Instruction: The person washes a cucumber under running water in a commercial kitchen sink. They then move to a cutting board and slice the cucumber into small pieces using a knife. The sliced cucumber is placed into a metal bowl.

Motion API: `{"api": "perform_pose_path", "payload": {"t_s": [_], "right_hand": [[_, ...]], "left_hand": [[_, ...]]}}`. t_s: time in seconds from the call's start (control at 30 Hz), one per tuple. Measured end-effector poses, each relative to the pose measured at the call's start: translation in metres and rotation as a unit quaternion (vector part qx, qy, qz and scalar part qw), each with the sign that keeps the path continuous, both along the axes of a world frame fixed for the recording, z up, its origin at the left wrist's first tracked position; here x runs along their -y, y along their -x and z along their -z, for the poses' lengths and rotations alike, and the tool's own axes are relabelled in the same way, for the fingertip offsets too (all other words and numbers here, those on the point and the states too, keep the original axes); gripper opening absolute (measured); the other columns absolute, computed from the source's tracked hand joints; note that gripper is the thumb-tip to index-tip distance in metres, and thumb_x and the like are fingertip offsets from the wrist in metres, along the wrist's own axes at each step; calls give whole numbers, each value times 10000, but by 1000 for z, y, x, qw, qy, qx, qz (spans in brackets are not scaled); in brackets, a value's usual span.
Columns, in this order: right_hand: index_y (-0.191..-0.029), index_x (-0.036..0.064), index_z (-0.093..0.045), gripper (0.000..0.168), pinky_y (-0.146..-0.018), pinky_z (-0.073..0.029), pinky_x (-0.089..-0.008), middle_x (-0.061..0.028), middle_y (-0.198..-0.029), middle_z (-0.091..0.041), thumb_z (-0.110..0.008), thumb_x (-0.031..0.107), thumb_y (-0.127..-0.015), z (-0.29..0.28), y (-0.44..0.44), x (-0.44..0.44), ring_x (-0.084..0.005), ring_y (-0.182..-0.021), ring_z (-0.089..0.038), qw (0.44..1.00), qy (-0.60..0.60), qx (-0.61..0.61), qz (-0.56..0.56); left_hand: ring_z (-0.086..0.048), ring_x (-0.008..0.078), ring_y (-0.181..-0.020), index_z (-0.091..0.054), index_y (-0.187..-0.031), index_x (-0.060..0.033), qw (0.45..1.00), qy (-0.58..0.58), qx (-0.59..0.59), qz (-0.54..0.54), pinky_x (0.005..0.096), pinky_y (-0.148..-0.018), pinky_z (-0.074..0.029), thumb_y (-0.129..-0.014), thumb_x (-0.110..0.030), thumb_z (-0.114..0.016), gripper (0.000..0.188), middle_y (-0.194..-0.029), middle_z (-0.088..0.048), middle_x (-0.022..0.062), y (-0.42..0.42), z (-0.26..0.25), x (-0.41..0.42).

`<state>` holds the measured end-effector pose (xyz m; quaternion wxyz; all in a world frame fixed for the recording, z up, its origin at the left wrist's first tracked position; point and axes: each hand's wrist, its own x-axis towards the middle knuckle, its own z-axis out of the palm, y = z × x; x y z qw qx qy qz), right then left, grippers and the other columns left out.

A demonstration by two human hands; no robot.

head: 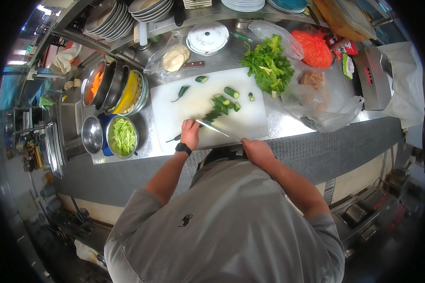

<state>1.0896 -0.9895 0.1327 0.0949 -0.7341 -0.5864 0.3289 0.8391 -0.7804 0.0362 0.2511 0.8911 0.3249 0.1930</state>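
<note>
A white cutting board (184, 106) lies in front of me on the steel counter. Near its front left edge, my left hand (190, 133) is closed over a green chili pepper (177, 137), whose stem end sticks out to the left. My right hand (258, 151) grips a kitchen knife (214, 129) at the board's front edge; the blade points left, its tip close to my left fingers. Sliced green pepper (212, 114) lies just beyond the blade, beside cut cucumber pieces (231, 92). Another whole green pepper (182, 92) and a cucumber chunk (201, 79) rest farther back.
Left of the board stand a bowl of green strips (122, 137), an empty steel bowl (92, 134) and several tilted bowls. Leafy celery (271, 65) overlaps the board's back right corner. Behind are a lidded enamel pot (207, 37) and a second knife (193, 64); plastic bags (326, 109) lie right.
</note>
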Motion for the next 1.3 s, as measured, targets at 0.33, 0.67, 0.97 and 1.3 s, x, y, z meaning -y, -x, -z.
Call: {"api": "perform_pose_path", "payload": {"t_s": [0.33,0.67,0.97,1.3], "right_hand": [[-1054,62,-609,125,-721,-554,-581,-232,-846,-714,-578,149,-970,3,10,-1,-456,-815,-706,999,34,-7,20],[-1026,49,-639,127,-764,-578,-578,-239,-855,-717,-578,108,-933,44,10,-28,-470,-847,-716,998,64,4,21],[-1009,60,-631,114,-708,-549,-585,-231,-817,-704,-582,149,-956,7,9,-10,-462,-790,-699,999,-26,-22,-2],[-1028,60,-634,121,-732,-556,-591,-238,-832,-709,-586,121,-935,3,16,-3,-462,-810,-705,999,26,-23,4]], "left_hand": [[-540,393,-1030,-670,-1108,-27,1000,6,5,6,470,-906,-484,-816,81,-623,315,-1076,-593,156,1,-1,0],[-586,374,-1095,-704,-1168,-48,1000,-3,-7,-25,447,-952,-501,-811,29,-692,366,-1162,-658,147,14,-10,-2],[-579,387,-1033,-702,-1112,-48,999,8,-20,-31,459,-914,-500,-816,32,-660,309,-1079,-642,156,23,6,-1],[-576,376,-999,-699,-1058,-45,999,-12,-10,-35,465,-875,-498,-825,30,-647,250,-1041,-629,140,20,3,2]]}}
